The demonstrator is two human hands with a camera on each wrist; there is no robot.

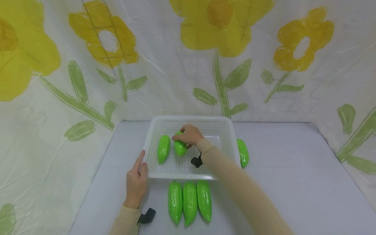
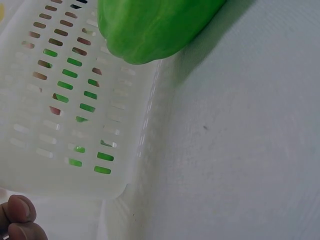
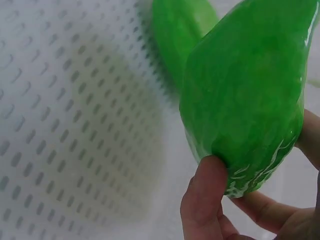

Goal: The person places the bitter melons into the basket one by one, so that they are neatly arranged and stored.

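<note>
In the head view, my right hand [image 1: 192,134] grips a glossy green elongated vegetable [image 1: 180,148] above the floor of a white perforated plastic basket [image 1: 226,122]. The right wrist view shows thumb and fingers round the lower end of this green vegetable [image 3: 245,95]. A second green vegetable [image 1: 163,149] lies inside the basket, to the left of the held one. My left hand [image 1: 136,184] rests at the basket's left front corner, index finger stretched along the rim and thumb near the corner. In the left wrist view, its fingertips [image 2: 22,210] appear beside the basket wall [image 2: 65,175].
In front of the basket, three green vegetables [image 1: 190,204] lie side by side on the white tabletop [image 1: 279,173]. Another green vegetable [image 1: 242,153] lies against the basket's right side. A flower-printed curtain [image 1: 164,81] hangs behind and at both sides.
</note>
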